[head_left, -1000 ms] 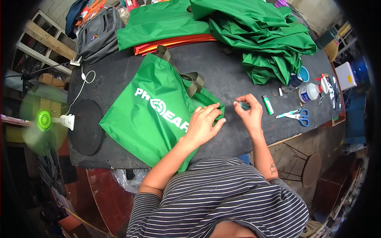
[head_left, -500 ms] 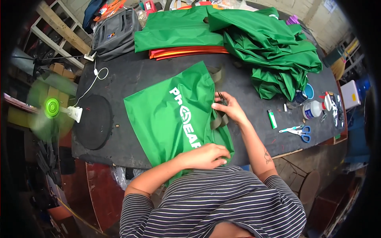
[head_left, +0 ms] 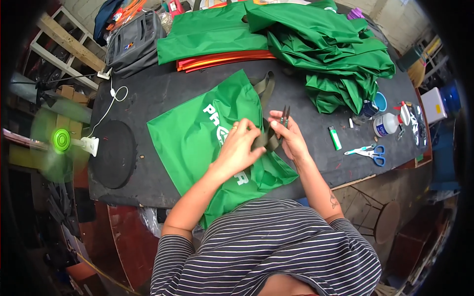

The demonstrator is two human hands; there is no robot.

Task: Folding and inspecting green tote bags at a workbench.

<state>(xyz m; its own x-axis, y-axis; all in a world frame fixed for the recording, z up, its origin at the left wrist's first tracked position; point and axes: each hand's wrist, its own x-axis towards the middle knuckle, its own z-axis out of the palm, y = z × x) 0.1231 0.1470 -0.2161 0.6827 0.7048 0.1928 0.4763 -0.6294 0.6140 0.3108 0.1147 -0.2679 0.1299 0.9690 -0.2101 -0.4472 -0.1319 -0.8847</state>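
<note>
Dark tabletop [head_left: 163, 91], cloth heap [head_left: 331, 49] beyond green bag [head_left: 187, 133], lighter [head_left: 335, 138] near blue-handled scissors [head_left: 369, 153]

Taking the dark table [head_left: 173, 86] as a dial with 6 nearest the person, a green bag [head_left: 190, 145] lies flat from the centre toward 8. A black disc [head_left: 113, 155] sits at 8 to 9, a white cord [head_left: 113, 92] between 9 and 10, a grey pack [head_left: 136, 44] at 10. An orange stack [head_left: 222, 61] lies at 11, a green heap [head_left: 331, 59] at 1 to 2. Near 3 stand a blue cup [head_left: 380, 102] and a bottle [head_left: 386, 125]; between 3 and 4, a lighter [head_left: 335, 138] and scissors [head_left: 368, 153].
</note>
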